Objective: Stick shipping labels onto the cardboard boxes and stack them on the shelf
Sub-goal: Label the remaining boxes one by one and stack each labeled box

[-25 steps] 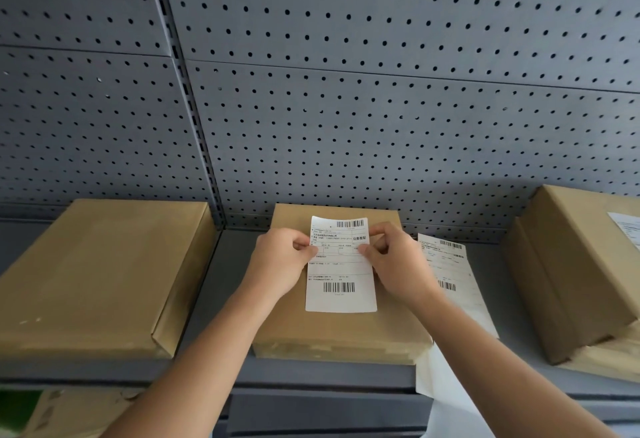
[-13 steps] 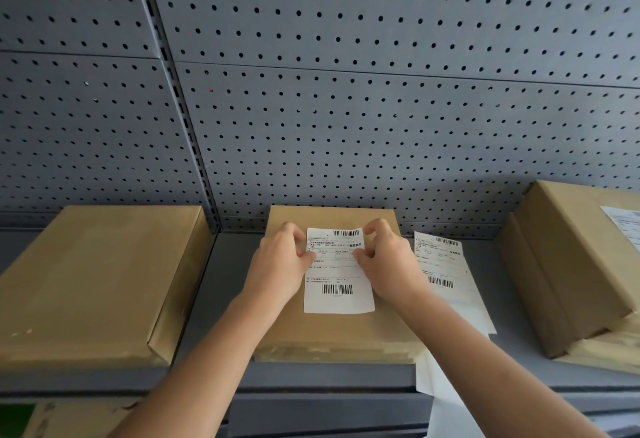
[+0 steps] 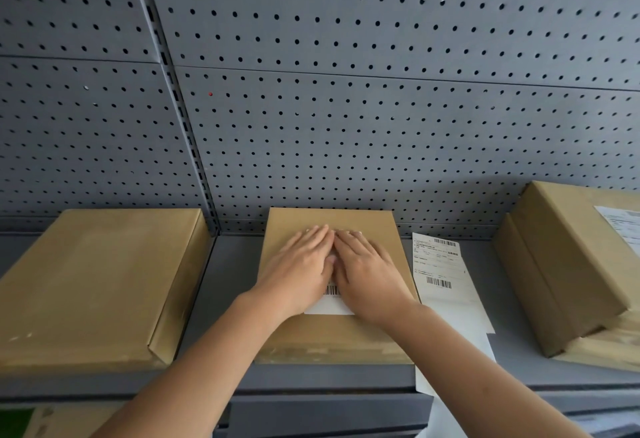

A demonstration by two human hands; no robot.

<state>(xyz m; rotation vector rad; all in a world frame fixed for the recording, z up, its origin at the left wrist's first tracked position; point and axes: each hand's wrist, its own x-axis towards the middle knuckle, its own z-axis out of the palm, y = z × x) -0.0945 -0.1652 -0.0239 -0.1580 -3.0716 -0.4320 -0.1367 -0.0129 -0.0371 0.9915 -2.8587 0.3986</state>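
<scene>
Directly beneath: label (image 3: 329, 306) on middle box (image 3: 332, 337), long axis pointing away. Left grip (image 3: 298, 274) and right grip (image 3: 367, 278) flat, fingers straight, pressing it side by side.

Before me the grey shelf (image 3: 235, 281) carries a cardboard box (image 3: 93, 285) at lower left, a second box (image 3: 346, 337) at lower centre, loose label sheets (image 3: 441, 274) just right of it, overhanging the front edge, and a stack of boxes (image 3: 568, 264) at far right.
</scene>
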